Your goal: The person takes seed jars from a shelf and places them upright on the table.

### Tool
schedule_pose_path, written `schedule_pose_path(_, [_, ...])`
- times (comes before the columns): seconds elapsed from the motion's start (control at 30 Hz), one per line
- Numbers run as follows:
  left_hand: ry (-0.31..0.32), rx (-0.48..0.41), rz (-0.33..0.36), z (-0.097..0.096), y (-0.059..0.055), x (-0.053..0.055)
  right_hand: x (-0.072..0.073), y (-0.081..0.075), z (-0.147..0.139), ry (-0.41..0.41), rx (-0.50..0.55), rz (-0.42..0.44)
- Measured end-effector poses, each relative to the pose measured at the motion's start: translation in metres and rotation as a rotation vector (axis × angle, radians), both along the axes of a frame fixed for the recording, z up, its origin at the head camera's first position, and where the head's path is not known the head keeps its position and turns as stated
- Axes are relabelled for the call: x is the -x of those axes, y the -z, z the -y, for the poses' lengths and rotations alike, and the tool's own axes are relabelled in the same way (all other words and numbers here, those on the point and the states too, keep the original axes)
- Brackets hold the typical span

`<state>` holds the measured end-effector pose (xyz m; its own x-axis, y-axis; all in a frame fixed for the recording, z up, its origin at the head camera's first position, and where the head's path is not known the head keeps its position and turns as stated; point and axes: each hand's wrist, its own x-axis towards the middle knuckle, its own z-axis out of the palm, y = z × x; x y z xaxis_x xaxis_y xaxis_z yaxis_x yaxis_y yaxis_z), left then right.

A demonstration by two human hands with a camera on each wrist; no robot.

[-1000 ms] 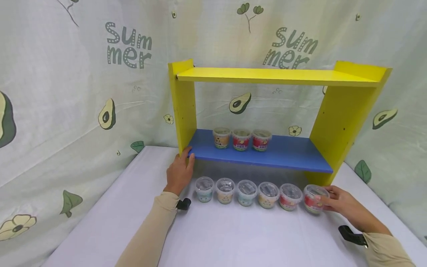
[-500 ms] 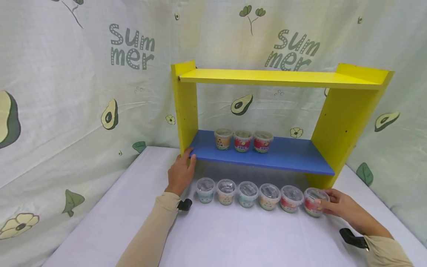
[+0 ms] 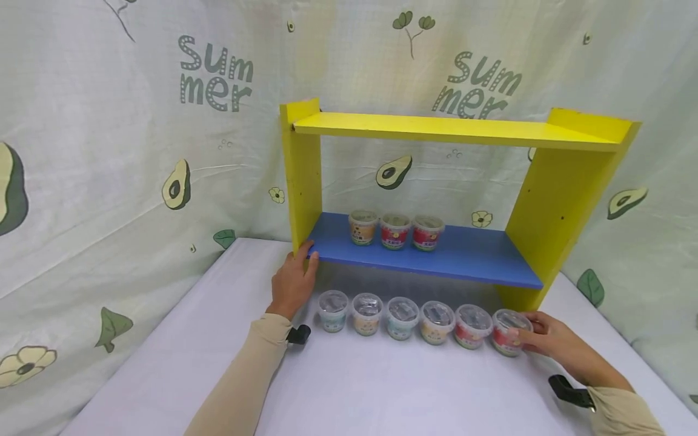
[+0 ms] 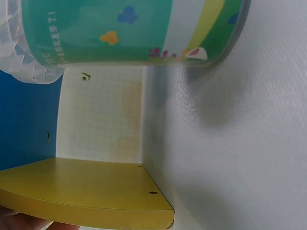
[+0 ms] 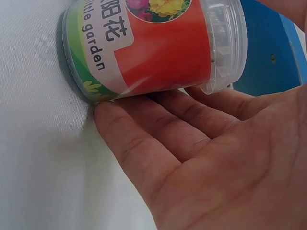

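Observation:
Under the shelf unit stands a front row of lidded plastic cups on the white table. My right hand (image 3: 542, 333) holds the rightmost one, a red-labelled cup (image 3: 504, 339), with the thumb across its front and the fingers along its side. In the right wrist view this cup (image 5: 163, 48) reads "little garden", its base at the table and the fingers (image 5: 139, 143) against its side. My left hand (image 3: 293, 281) grips the shelf unit's left yellow side panel (image 3: 305, 181) near the blue board. A teal-labelled cup (image 4: 120, 33) is close in the left wrist view.
Three cups, one orange (image 3: 362, 229) and two red, stand on the blue board (image 3: 469, 248). The yellow upper board (image 3: 436, 127) spans above them. Teal, orange and red cups continue the front row leftward. A printed curtain (image 3: 136, 151) hangs behind.
The right hand has shifted the red-labelled cup slightly left, closer to its neighbour. The left hand stays at the side panel. The head view has shifted a little.

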<state>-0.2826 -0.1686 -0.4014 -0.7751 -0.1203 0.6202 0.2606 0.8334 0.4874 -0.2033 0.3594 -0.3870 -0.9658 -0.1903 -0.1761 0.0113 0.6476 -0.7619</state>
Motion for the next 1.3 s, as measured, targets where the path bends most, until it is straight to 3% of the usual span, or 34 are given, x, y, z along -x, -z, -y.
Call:
schedule_pose_path(0.97, [-0.007,0.001,0.031,-0.0005,-0.0001,-0.0016,0.0017,0.002,-0.0022,-0.018,-0.041,0.02])
schedule_pose_path(1.2, [-0.002,-0.008,0.029,-0.0007,-0.0007,0.0,0.002,0.0038,-0.004,-0.044,0.054,-0.038])
schedule_pose_path(1.3, [-0.004,-0.005,0.035,-0.0007,-0.0003,0.0008,0.0002,0.0026,-0.0054,-0.021,0.041,-0.038])
